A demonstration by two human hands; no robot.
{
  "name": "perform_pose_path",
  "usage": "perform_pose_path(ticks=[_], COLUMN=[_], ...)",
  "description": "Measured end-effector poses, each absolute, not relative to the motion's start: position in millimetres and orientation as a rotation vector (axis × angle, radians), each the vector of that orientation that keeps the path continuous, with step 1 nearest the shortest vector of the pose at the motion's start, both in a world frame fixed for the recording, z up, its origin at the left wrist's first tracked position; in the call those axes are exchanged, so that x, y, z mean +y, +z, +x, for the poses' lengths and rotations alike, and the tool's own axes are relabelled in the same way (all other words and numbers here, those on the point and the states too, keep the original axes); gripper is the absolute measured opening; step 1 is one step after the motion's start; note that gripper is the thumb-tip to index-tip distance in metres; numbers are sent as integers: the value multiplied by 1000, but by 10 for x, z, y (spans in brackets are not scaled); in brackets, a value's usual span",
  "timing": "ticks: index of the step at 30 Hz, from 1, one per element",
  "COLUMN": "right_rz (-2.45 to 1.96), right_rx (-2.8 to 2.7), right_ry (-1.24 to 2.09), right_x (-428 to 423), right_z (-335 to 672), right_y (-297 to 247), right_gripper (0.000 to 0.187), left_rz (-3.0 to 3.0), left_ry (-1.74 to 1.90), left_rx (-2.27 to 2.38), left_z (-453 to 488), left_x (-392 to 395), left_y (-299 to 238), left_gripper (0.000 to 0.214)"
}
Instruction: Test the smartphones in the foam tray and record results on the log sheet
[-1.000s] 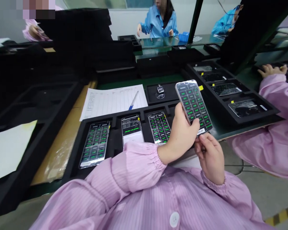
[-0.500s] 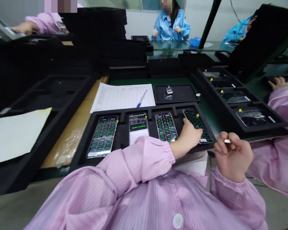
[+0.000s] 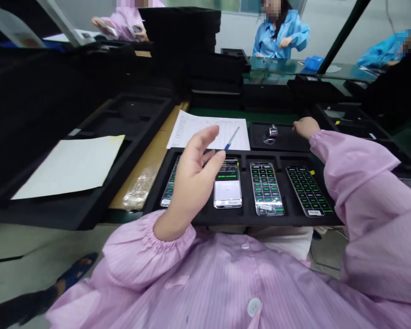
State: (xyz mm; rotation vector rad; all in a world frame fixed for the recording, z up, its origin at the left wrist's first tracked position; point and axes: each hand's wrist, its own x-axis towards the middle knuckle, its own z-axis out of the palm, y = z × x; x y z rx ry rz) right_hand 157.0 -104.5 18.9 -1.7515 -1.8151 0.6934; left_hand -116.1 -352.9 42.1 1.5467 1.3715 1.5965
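Observation:
My left hand [image 3: 197, 180] is raised over the left part of a black foam tray [image 3: 245, 219], fingers apart, holding nothing. It partly covers the leftmost smartphone [image 3: 169, 189] and borders a second smartphone [image 3: 228, 192] with a white lower screen. A third smartphone [image 3: 266, 188] and a fourth smartphone [image 3: 308, 191] show grids of green text. My right hand [image 3: 307, 127] reaches to the right end of a small black tray [image 3: 289, 139], its fingers closed; what is in them cannot be made out. A shiny metal tally counter [image 3: 272, 132] stands in that small tray.
A printed sheet [image 3: 187, 130] with a blue pen [image 3: 232, 138] lies behind the phones. Another paper [image 3: 71, 167] rests on a black tray at left. Black trays [image 3: 215, 73] are stacked at the back. Across the table sits a person in blue [image 3: 281, 39].
My left hand has left the rightmost phone and moved left, opening. My right hand, which held a small pale object, has moved forward to the small tray. The view has turned left.

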Motion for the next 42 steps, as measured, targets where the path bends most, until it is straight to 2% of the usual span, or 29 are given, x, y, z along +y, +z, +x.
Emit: perform_pose_path(ticks=[4, 8, 11, 14, 16, 21, 28, 33, 36, 42], right_rz=[-1766, -1749, -1659, -1400, -1441, -1628, -1533, -1450, -1334, -1126], right_rx=[-1867, -1977, -2130, -2400, -2428, -2201, -2095, -2051, -2065, -2159], right_ry=[516, 400, 405, 447, 472, 329, 47, 188, 245, 305], right_x=[-891, -1096, -1695, -2594, -3140, -3686, -3590, -3691, -3685, -3602], right_z=[1595, 1767, 2067, 2391, 2541, 2607, 2465, 2150, 1879, 1375], right_y=[95, 291, 412, 261, 29, -421, -362, -285, -301, -370], right_gripper=[49, 40, 49, 91, 109, 99, 104, 88, 89, 83], left_rz=[1867, 2257, 2410, 2460, 2463, 2464, 2470, 2527, 2517, 2447], left_ry=[1265, 886, 795, 861, 927, 1023, 978, 726, 616, 966], left_rx=[1619, 1675, 1631, 1633, 1639, 1629, 1594, 1576, 1569, 1654], left_z=[-1325, -1405, -1513, -1666, -1752, -1781, -1672, -1592, -1577, -1769], left_x=[-3656, -3752, -3825, -3888, -3910, -3872, -3799, -3844, -3856, -3946], left_y=[250, 35, -114, -196, -217, -231, -257, -255, -249, -176], left_gripper=[34, 36, 35, 34, 35, 36, 32, 34, 35, 44])
